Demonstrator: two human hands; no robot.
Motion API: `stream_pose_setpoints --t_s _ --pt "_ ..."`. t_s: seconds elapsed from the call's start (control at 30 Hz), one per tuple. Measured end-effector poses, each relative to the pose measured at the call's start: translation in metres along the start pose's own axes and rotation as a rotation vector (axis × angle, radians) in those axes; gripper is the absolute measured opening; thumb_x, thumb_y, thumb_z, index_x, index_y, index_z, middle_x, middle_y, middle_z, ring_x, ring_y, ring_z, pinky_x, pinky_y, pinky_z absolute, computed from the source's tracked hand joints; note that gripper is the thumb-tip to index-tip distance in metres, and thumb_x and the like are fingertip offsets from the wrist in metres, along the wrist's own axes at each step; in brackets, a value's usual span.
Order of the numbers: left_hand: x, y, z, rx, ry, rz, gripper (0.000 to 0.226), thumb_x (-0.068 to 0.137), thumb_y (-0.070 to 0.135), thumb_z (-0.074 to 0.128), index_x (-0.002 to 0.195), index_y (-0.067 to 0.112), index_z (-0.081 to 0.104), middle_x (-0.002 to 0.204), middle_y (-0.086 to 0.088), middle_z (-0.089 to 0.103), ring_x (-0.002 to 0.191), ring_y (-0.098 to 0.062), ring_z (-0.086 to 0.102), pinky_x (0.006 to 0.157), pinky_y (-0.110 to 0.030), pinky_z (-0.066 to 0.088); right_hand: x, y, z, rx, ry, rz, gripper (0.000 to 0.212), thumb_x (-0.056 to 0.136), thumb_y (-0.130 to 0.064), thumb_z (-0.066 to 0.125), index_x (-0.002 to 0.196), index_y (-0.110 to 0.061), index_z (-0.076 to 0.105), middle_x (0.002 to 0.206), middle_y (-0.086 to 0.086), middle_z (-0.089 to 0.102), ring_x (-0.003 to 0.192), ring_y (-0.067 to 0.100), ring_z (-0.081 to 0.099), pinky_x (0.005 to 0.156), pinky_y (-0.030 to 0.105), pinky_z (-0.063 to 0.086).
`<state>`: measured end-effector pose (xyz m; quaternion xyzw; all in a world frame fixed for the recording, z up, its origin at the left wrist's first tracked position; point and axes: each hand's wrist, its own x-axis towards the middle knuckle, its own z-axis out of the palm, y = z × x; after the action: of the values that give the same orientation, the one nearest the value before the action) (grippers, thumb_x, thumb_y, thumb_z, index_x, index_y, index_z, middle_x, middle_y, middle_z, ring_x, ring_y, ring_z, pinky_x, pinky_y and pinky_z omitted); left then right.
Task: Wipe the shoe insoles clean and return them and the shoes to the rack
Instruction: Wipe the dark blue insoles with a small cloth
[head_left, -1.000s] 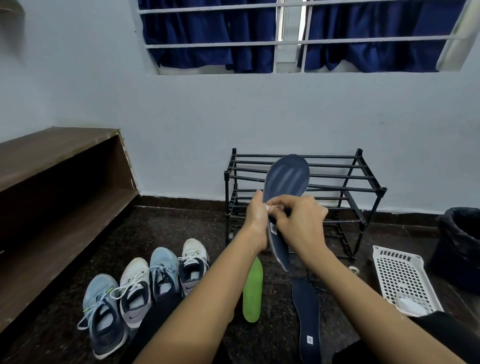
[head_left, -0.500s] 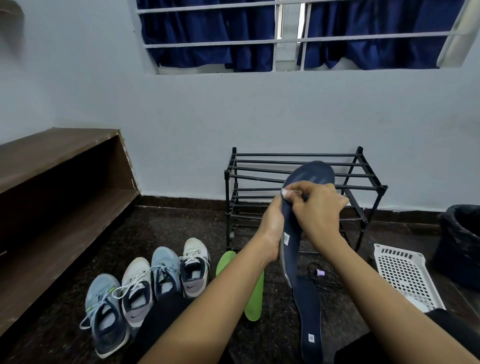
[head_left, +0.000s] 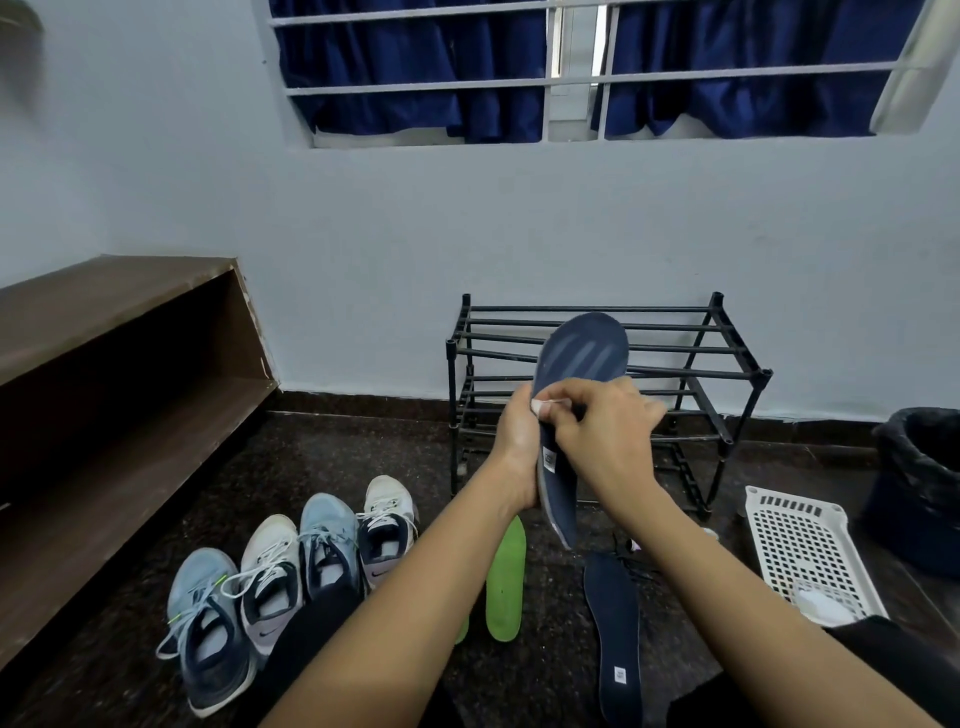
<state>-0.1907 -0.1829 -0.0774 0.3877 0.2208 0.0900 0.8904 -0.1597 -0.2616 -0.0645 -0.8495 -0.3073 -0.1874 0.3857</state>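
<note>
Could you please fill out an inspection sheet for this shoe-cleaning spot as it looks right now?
Surface: dark speckled floor.
Job's things: navy insole held upright before the black rack; second navy insole and green insole on floor; four shoes in a row.
Clutter: white basket holding something white; black bin.
Hands: left hand grips the navy insole; right hand pinches a white wipe against it.
Cables: dark tangled cord or lace on floor.
Surroundings: wooden shelf, curtained window.

Window: white bars across dark blue curtains
Left wall: brown wooden shelf unit — low, open-fronted
Right floor: white perforated basket just beside a black lined bin
</note>
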Motion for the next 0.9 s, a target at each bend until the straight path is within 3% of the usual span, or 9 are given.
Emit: stream_pose_setpoints --t_s 0.13,0.23,0.4,0.5,0.63,0.8,0.9 --pt "0.003 -0.020 0.008 0.009 -0.049 0.021 0.042 0.101 0.042 0.039 0.098 0.012 0.068 0.080 -0.008 0.071 0.077 -0.020 0.066 0.066 -0.031 0.050 0.015 0.009 -0.010 -0.083 0.048 0.084 0.010 0.087 -0.035 0.063 0.092 -0.036 0.072 0.088 -0.001 0.065 0.103 0.022 0.044 0.077 0.036 0.018" --pt "0.008 -0.023 0.008 0.022 -0.018 0.042 0.040 0.100 0.045 0.042 0.101 0.014 0.068 0.085 -0.007 0.071 0.085 -0.022 0.065 0.071 -0.032 0.050 0.017 0.008 -0.009 -0.099 0.047 0.097 0.012 0.088 -0.033 0.062 0.094 -0.035 0.072 0.090 0.002 0.065 0.104 0.024 0.044 0.080 0.038 0.021" --pt "0.006 -0.003 0.000 0.061 0.002 0.011 0.048 0.099 0.042 0.035 0.100 0.009 0.070 0.089 -0.012 0.069 0.083 -0.026 0.065 0.074 -0.034 0.051 0.006 0.001 -0.001 -0.004 0.000 0.032 0.008 0.085 -0.031 0.065 0.088 -0.036 0.071 0.082 -0.008 0.068 0.099 0.019 0.049 0.071 0.033 0.014" --pt "0.007 0.010 -0.007 0.075 0.080 0.049 0.051 0.098 0.042 0.034 0.105 0.006 0.070 0.098 -0.015 0.068 0.089 -0.029 0.065 0.079 -0.036 0.052 -0.002 -0.003 0.006 0.094 -0.045 -0.020 0.009 0.081 -0.028 0.068 0.083 -0.036 0.071 0.075 -0.011 0.067 0.092 0.019 0.055 0.080 0.036 0.028" --pt "0.007 0.009 -0.011 0.068 0.077 0.040 0.049 0.099 0.042 0.035 0.091 0.008 0.069 0.081 -0.010 0.067 0.073 -0.024 0.065 0.065 -0.029 0.053 -0.004 -0.001 0.010 0.127 -0.050 -0.037 0.010 0.078 -0.028 0.069 0.082 -0.037 0.071 0.072 -0.013 0.067 0.089 0.019 0.058 0.085 0.049 0.040" --pt "-0.003 0.001 0.000 0.028 0.003 0.017 0.037 0.096 0.036 0.041 0.094 0.010 0.068 0.085 -0.009 0.066 0.080 -0.023 0.062 0.072 -0.033 0.049 0.004 0.005 0.003 0.003 0.027 -0.020 0.007 0.080 -0.032 0.069 0.085 -0.037 0.072 0.076 -0.011 0.067 0.095 0.017 0.053 0.083 0.040 0.027" --pt "-0.004 -0.008 0.004 0.053 -0.024 0.026 0.036 0.100 0.036 0.042 0.092 0.011 0.067 0.075 -0.007 0.067 0.069 -0.019 0.062 0.061 -0.028 0.050 0.012 0.010 -0.005 -0.085 0.067 0.024 0.009 0.084 -0.034 0.066 0.090 -0.036 0.072 0.079 -0.010 0.064 0.100 0.019 0.046 0.075 0.034 0.016"
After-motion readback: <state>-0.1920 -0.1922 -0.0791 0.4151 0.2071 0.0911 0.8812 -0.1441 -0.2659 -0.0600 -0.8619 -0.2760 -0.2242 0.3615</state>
